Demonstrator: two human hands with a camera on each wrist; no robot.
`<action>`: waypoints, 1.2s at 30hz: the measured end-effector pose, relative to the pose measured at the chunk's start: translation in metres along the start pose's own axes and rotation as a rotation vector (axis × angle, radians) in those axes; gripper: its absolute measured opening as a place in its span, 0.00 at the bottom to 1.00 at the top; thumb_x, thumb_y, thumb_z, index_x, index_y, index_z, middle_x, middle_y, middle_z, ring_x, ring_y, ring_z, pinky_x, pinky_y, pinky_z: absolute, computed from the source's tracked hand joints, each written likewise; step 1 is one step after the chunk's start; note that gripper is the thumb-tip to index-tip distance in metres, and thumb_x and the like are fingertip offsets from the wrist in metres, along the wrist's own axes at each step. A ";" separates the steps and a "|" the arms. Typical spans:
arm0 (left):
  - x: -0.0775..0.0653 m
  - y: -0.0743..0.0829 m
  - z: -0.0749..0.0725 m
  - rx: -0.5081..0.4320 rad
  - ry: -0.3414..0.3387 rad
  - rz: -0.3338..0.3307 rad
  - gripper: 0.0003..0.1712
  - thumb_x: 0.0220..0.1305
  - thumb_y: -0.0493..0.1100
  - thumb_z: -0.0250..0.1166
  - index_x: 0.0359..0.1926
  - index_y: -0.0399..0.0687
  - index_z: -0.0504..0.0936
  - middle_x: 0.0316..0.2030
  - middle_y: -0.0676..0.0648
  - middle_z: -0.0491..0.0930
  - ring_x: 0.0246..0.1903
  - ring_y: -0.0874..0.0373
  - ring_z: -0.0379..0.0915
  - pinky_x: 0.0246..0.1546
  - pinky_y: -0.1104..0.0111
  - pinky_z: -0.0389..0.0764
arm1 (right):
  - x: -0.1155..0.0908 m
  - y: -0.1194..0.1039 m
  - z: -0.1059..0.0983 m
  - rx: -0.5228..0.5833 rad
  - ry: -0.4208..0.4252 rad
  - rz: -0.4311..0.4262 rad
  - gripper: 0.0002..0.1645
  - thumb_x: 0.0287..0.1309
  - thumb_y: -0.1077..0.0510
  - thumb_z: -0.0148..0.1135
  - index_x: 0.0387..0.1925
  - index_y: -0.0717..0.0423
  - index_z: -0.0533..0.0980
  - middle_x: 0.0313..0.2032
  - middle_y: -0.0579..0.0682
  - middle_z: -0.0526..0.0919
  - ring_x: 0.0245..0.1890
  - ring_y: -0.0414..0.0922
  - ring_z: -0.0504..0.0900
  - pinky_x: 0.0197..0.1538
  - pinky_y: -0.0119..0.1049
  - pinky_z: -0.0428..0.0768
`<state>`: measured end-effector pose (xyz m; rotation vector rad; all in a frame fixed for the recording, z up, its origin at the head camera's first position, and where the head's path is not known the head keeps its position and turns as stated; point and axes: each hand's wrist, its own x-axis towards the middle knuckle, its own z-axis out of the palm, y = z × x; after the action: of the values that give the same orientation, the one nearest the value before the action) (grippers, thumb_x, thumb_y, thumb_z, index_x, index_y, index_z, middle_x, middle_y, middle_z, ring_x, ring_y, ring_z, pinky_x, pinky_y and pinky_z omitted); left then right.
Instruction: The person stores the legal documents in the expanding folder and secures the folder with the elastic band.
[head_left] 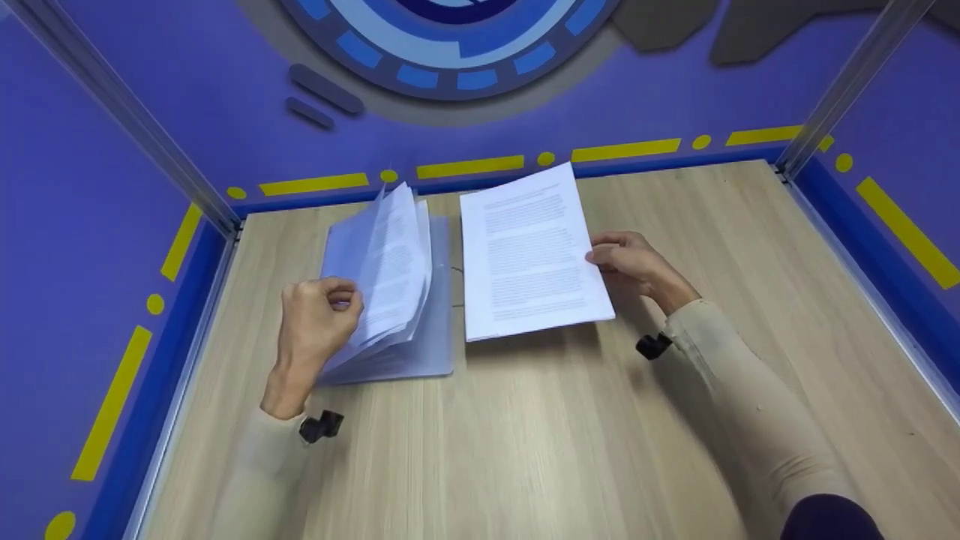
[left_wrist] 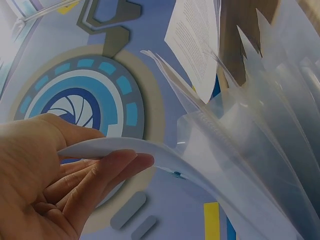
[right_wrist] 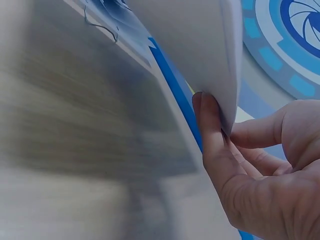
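Purple-blue walls [head_left: 210, 112] close off three sides of one wood-grain table [head_left: 525, 435], with two metal posts at the rear corners, a left post [head_left: 146, 127] and a right post [head_left: 847, 82]. From my station I count two yellow bars [head_left: 112, 405] along the left wall.

Starting at the left, I see one pale sleeve, then a small black device [head_left: 321, 426] at the wrist. Ahead of it the left hand [head_left: 311, 319] pinches a leaf of one clear folder [head_left: 441, 337]; its grip is narrow, thumb on one side and fingers on the other. That folder lies open on the table, left of centre, its raised leaves and printed pages [head_left: 405, 277] fanned upright. I can't count every leaf, but the left wrist view shows me at least four clear tips. The hand hides part of the folder's left side, and the raised pages block my look at what lies behind them.

Above, the back wall carries one round emblem [head_left: 417, 75] with two grey slanted strips [head_left: 326, 88] to its left and four yellow bars below. Two short dark strands show between the folder and one paper stack [head_left: 536, 259], which is tilted and held just off the table, right of the folder, shadow beneath. The right hand [head_left: 634, 262] holds its right edge between thumb and fingers, pinched tight. Beside it are a second black device [head_left: 652, 346] and the other pale sleeve [head_left: 750, 397].
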<state>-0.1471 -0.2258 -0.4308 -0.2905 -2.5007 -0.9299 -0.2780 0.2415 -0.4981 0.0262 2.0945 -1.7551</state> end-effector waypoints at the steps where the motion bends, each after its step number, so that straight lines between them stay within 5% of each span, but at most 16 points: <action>1: 0.000 0.000 0.000 -0.004 -0.001 -0.002 0.06 0.62 0.28 0.70 0.37 0.25 0.91 0.30 0.32 0.90 0.29 0.42 0.92 0.34 0.51 0.92 | 0.001 0.000 0.002 0.004 -0.004 -0.001 0.22 0.75 0.62 0.60 0.65 0.69 0.74 0.48 0.56 0.90 0.43 0.45 0.91 0.48 0.40 0.89; 20: -0.001 0.000 -0.001 -0.030 0.017 0.006 0.05 0.61 0.27 0.70 0.36 0.25 0.91 0.30 0.31 0.90 0.29 0.42 0.91 0.33 0.53 0.92 | 0.010 -0.004 0.032 0.017 -0.036 -0.002 0.21 0.75 0.62 0.61 0.62 0.69 0.75 0.44 0.53 0.90 0.40 0.44 0.91 0.47 0.41 0.90; 36: 0.001 -0.001 -0.006 -0.035 0.010 -0.002 0.06 0.61 0.27 0.70 0.36 0.24 0.90 0.30 0.31 0.90 0.29 0.41 0.91 0.34 0.52 0.92 | 0.012 -0.005 0.032 0.038 -0.045 0.000 0.20 0.74 0.64 0.60 0.62 0.69 0.74 0.44 0.54 0.90 0.40 0.45 0.91 0.47 0.42 0.89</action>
<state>-0.1464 -0.2300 -0.4270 -0.2936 -2.4785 -0.9740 -0.2810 0.2069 -0.5012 -0.0019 2.0293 -1.7794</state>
